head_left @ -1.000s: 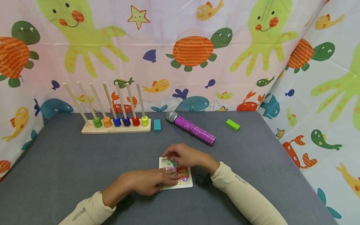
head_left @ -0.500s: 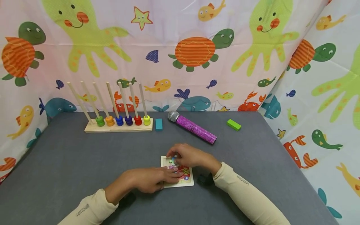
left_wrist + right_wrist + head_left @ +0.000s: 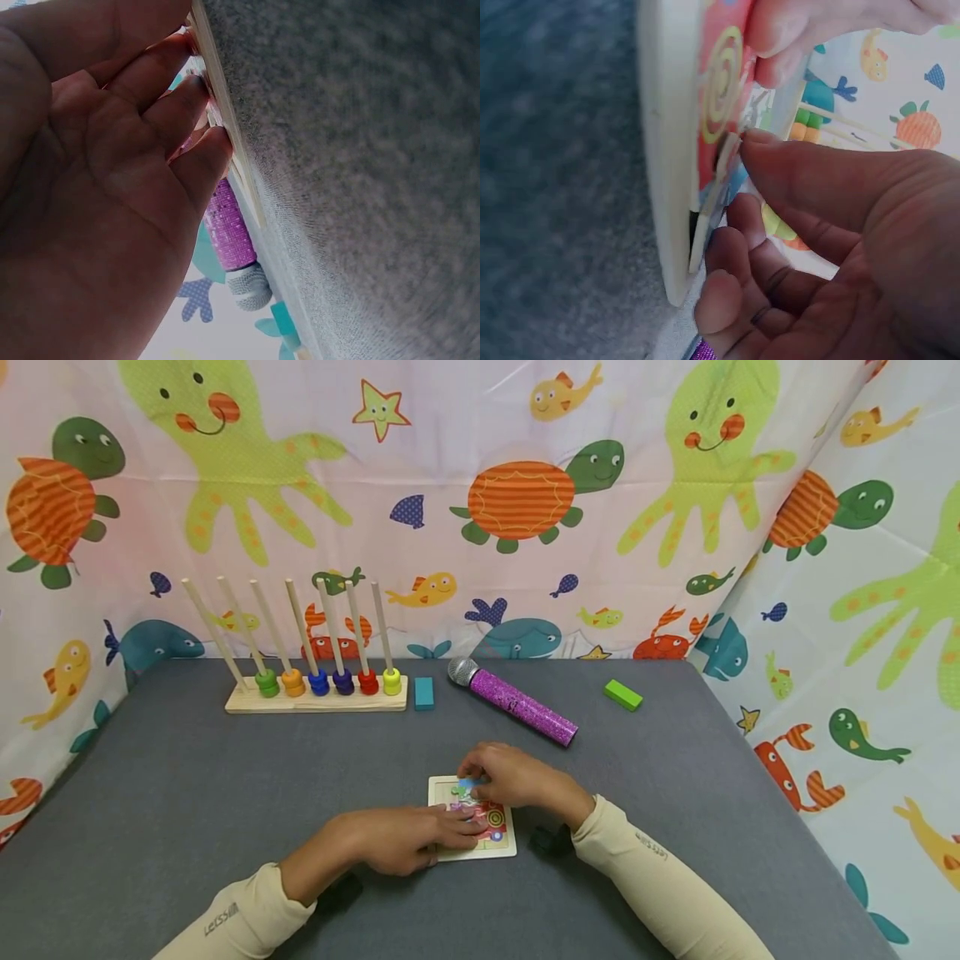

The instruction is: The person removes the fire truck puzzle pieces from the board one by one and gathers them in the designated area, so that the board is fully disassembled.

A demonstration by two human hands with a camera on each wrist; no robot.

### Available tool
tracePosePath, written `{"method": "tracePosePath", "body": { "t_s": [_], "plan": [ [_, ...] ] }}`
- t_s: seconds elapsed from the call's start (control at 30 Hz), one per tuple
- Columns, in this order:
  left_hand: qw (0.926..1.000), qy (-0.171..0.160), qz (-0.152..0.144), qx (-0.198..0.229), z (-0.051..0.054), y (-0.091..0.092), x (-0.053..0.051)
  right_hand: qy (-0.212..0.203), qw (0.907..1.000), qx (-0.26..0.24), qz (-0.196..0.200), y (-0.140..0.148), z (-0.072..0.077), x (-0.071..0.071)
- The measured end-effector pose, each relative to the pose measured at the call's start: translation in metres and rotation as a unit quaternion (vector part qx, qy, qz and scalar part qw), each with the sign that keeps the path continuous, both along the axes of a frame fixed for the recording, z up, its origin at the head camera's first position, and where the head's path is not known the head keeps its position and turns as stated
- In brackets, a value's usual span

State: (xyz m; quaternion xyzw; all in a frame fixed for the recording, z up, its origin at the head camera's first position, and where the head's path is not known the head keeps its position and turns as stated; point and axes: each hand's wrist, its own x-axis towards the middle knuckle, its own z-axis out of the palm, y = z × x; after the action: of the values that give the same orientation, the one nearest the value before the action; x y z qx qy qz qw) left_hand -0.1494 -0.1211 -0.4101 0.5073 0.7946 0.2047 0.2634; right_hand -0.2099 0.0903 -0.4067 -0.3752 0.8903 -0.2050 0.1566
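Asker: Where is the board from where you watch?

Operator: I have the board [image 3: 480, 853] lying flat on the grey table [image 3: 262, 793], near the middle and toward the person. Its face shows a red picture with a yellow circle, framed by a pale rim.

Asker: Tell me about the left hand.

Operator: The left hand [image 3: 408, 839] reaches in from the person's left, palm down. Its fingers are nearly straight and rest across the picture, touching the board rather than grasping it.

Asker: And the right?

Operator: The right hand [image 3: 513, 777] is at the board's far side. Its fingers are curved and mostly closed, with a thin piece [image 3: 712, 206] between thumb and fingertips. From the right wrist I see the piece tilted over the board, with a dark gap beneath it. The fingers hide most of its picture; I can't tell how firmly it is held.

Asker: What else is there?

Operator: Along the back, left to right: a wooden rack [image 3: 318, 703] of upright pegs, with green, orange, blue, purple, red and yellow rings low on them; just beside it a blue block [image 3: 423, 693]; then a glittery purple mic [image 3: 521, 708] lying at a slant, silver head toward the block; and, well apart, a green block [image 3: 622, 695]. Behind hangs a curtain [image 3: 427, 468] printed with sea animals. Cream sleeves [image 3: 667, 877] cover both forearms.
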Motion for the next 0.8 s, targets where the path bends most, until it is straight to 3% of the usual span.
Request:
{"method": "tracePosePath", "body": {
  "t_s": [0.4,0.8],
  "plan": [
    [1.0000,-0.004,0.003,-0.002,-0.001,0.000,0.001,0.021,0.9997,-0.009,-0.003,0.002,-0.004,0.005],
    [1.0000,-0.001,-0.001,0.005,-0.003,-0.001,-0.001,0.005,0.9958,-0.091,0.009,0.011,-0.005,0.001]
  ]
}}
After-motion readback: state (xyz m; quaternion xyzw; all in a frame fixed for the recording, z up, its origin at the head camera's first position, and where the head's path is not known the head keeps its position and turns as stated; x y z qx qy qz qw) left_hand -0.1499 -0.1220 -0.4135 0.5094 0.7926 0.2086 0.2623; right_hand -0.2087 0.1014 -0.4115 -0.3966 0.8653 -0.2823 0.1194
